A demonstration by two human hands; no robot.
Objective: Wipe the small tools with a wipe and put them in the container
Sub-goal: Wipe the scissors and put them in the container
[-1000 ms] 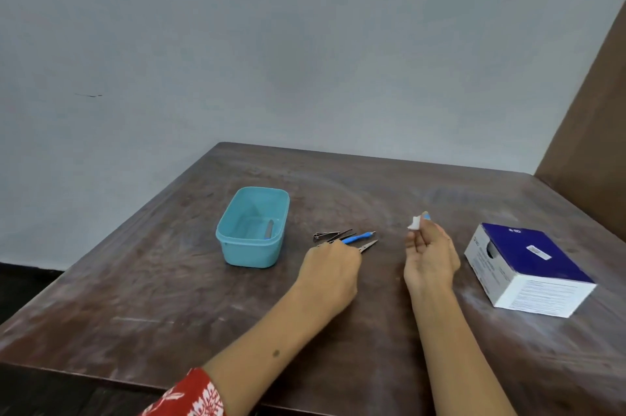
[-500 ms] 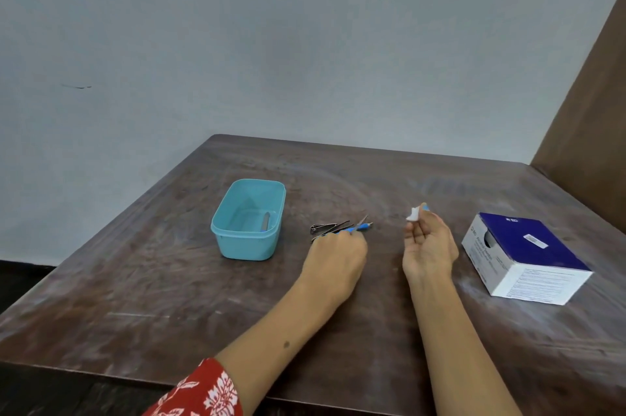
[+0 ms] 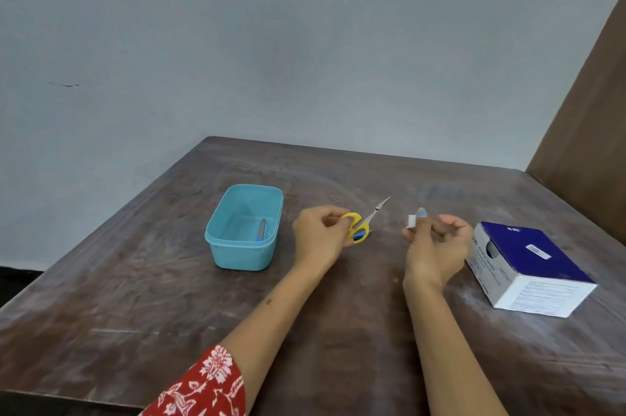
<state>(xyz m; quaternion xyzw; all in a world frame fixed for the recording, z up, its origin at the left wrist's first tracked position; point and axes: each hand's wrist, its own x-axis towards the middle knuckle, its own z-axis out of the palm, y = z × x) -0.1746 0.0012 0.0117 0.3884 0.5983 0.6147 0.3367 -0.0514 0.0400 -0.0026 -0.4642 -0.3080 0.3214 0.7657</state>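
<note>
Head view: the left hand (image 3: pixel 320 234) grips the small scissors (image 3: pixel 364 224) by their yellow loops, above the worktop (image 3: pixel 169 307) beside the teal container (image 3: pixel 244 227); the right hand (image 3: pixel 435 241) pinches a wipe (image 3: pixel 411 221); the scissors look light, stiff and sharp-tipped, so the handles seem the safest hold.

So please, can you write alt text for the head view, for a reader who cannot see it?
A person's left hand holds small yellow-handled scissors above a brown table, while the right hand pinches a small white wipe. A teal container with one tool inside stands to the left, a blue and white box to the right.
</note>
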